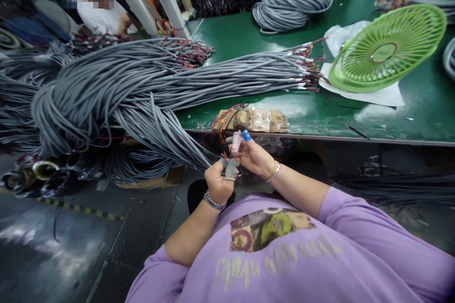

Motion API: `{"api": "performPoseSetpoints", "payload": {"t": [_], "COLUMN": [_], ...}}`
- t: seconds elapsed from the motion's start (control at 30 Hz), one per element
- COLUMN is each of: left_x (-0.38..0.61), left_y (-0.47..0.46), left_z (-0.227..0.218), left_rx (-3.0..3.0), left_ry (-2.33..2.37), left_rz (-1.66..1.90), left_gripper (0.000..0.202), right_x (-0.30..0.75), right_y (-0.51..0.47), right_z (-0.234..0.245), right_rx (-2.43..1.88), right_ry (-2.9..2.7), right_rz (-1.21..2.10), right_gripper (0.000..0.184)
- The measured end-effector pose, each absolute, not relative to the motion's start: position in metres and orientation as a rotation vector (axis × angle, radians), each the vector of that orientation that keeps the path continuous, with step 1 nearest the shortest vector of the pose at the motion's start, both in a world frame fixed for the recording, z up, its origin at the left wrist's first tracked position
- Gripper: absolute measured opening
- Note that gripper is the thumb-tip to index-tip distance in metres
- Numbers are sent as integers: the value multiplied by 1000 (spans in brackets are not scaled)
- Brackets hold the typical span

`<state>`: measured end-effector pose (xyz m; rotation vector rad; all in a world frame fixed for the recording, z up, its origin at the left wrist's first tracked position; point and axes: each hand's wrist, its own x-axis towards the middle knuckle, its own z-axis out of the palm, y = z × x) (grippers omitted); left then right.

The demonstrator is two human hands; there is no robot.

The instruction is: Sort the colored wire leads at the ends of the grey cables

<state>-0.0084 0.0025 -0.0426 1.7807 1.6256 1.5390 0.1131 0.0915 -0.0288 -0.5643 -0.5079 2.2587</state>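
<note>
In the head view my left hand [218,183], with a metal watch at the wrist, is closed around the end of a grey cable [199,156]. Thin coloured wires [224,157] fan out of that end. A grey stub [231,169] shows at my left thumb; whether it is a part or a finger covering is unclear. My right hand [259,157] pinches a small pale pinkish-white piece [236,142] beside the wires, and a blue cover [246,136] sits on one fingertip. Both hands are close together, in front of the table edge.
A large bundle of grey cables [106,75] spreads across the green table [227,28]. Just beyond my hands lies a taped wooden block [266,120] with wires. A green fan [387,52] stands at right, a coiled cable [291,9] behind. Two other people sit across.
</note>
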Motion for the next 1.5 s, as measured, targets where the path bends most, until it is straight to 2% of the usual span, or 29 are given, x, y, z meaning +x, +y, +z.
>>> {"api": "performPoseSetpoints", "payload": {"t": [0.13,0.27,0.33,0.57,0.8,1.13,1.5], "left_x": [-10,-14,-15,-13,-14,-9,-17], "left_y": [-4,-4,-1,2,10,21,6], "left_z": [-39,-34,-33,-28,-14,-18,-22], "left_rx": [1781,1839,1878,1927,2192,2546,2464], "left_ry": [1631,1684,1706,1690,1831,1800,1822], "left_rz": [1567,1596,1603,1628,1666,1648,1549], "left_gripper": [15,12,12,10,11,11,12], "right_x": [118,119,119,116,112,104,116], "right_y": [92,91,90,92,94,95,91], "right_z": [-24,-24,-25,-34,-34,-30,-29], "right_rx": [-566,-567,-564,-617,-561,-596,-531], "right_ry": [-531,-609,-644,-663,-581,-404,-485], "right_rz": [2318,2237,2191,2167,2278,2217,2340], "right_gripper": [47,28,23,44,44,32,51]}}
